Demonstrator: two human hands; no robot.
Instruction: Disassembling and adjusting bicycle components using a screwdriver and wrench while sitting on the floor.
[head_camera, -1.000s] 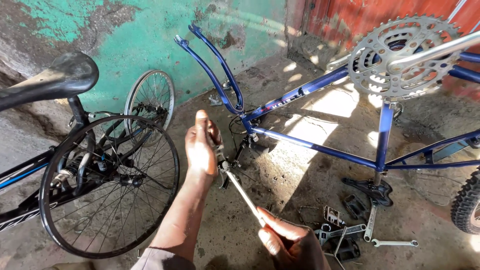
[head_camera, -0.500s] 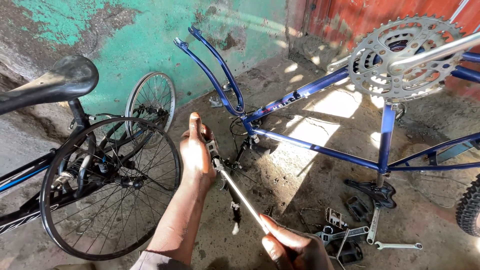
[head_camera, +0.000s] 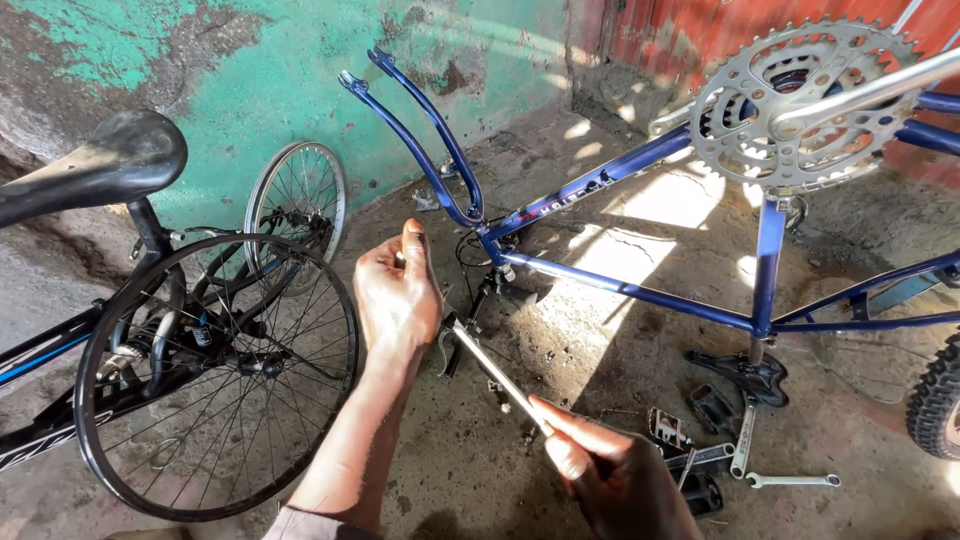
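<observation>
My left hand (head_camera: 397, 296) is raised in the middle of the view, fingers curled around the upper end of a thin silver metal rod (head_camera: 495, 375). My right hand (head_camera: 612, 470) pinches the rod's lower end at the bottom centre. The rod slants between the two hands, above the concrete floor. Just behind the hands an upside-down blue bicycle frame (head_camera: 640, 290) stands with its fork (head_camera: 420, 130) pointing up and its silver chainring (head_camera: 790, 110) at the upper right.
A black bicycle wheel (head_camera: 215, 375) and black saddle (head_camera: 95, 165) stand at the left, a smaller silver rim (head_camera: 296, 205) leans on the green wall. Black pedals (head_camera: 715, 410) and silver spanners (head_camera: 790, 481) lie on the floor at right. A knobby tyre (head_camera: 935, 400) shows at the right edge.
Both hands have shifted slightly up and to the left with the rod, and the left hand's fingers have curled more around its upper end.
</observation>
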